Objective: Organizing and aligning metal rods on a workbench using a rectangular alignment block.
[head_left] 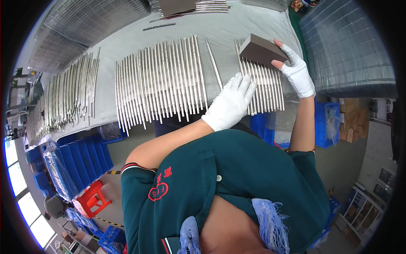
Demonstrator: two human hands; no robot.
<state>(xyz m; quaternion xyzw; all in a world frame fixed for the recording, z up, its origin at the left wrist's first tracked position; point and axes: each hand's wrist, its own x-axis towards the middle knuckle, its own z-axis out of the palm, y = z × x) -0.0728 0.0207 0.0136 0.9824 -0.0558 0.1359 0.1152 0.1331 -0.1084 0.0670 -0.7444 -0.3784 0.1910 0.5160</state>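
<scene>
Up top, right hand (297, 72) gripping brown block (261, 51); left hand (230, 103) spread flat on metal rods (264, 86).

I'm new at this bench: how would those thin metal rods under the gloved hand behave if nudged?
The metal rods look round and polished, so probably roll and slip easily. They seem stiff, not bendy. The left hand lies flat across them, likely steadying them.
</scene>
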